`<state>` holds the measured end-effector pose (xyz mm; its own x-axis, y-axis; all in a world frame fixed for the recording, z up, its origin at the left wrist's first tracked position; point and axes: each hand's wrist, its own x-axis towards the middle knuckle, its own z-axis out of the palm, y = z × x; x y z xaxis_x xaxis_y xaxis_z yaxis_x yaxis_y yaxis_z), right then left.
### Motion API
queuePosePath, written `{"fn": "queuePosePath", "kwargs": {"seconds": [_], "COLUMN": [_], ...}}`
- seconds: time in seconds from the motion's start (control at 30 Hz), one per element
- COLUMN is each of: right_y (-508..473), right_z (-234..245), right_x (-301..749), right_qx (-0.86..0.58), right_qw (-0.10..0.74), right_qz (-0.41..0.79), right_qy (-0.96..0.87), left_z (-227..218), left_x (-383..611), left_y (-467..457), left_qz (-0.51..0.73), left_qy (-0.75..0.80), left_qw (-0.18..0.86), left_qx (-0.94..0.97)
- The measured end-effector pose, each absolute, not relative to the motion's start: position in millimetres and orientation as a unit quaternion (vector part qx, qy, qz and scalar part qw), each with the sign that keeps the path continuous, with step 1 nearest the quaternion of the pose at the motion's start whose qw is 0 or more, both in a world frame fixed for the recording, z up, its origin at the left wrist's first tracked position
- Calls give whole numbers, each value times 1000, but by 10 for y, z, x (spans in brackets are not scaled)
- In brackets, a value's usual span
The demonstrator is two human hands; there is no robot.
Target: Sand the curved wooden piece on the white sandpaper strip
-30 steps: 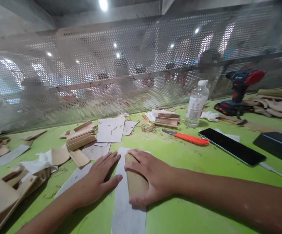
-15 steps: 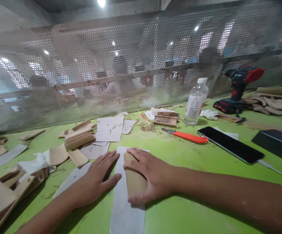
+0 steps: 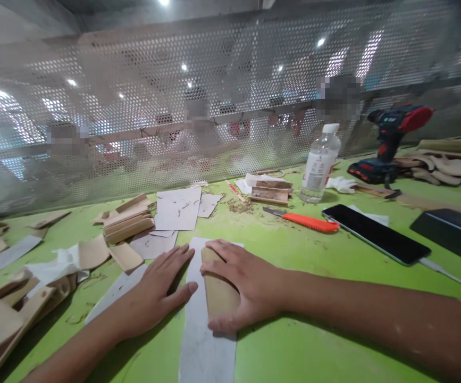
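This looks like a workshop for wood or bamboo. A cordless drill, an orange-handled utility knife and scattered shavings share the green counter with heaps of curved, pale pieces. A perforated screen stands behind it, under a bare grey ceiling, with bright lamps showing through the holes

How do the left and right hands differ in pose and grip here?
The right hand spans and grips the tan piece; the left hand grips nothing. The left hand's fingers lie close together, while the right hand's show a clear gap. The left hand's point forward and rightward; the right hand's point leftward. Both are palm-down.
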<state>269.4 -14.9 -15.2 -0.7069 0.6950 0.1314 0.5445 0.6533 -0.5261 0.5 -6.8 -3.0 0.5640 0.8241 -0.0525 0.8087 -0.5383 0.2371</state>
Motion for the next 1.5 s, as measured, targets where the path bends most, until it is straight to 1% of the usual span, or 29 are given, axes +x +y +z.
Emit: {"fn": "queuePosePath", "kwargs": {"seconds": [0.27, 0.43, 0.6, 0.77, 0.97, 1.23, 1.5], "right_y": [-162, -155, -158, -169, -66, -141, -96], "right_z": [-138, -126, -108, -118, -126, -117, -93], "right_x": [2673, 2686, 2684, 2694, 2692, 2716, 2696], "right_qx": [-364, -338, -384, -339, -398, -350, -391], "right_qw": [172, 173, 164, 167, 169, 168, 160], "right_qz": [211, 208, 197, 207, 178, 195, 180], "right_qy": [-891, -901, -887, -903, -884, -901, -888], "left_z": [-48, -47, -17, -5, -17, 1, 0], "left_x": [-1, -22, -2, 18, 18, 17, 20], "left_y": [-57, -53, -57, -65, -58, -67, -72], "left_qz": [36, 50, 46, 34, 39, 22, 26], "left_qy": [471, 457, 468, 470, 474, 479, 483], "left_qw": [118, 116, 125, 136, 131, 151, 148], "left_qx": [873, 880, 874, 871, 870, 865, 863]}}
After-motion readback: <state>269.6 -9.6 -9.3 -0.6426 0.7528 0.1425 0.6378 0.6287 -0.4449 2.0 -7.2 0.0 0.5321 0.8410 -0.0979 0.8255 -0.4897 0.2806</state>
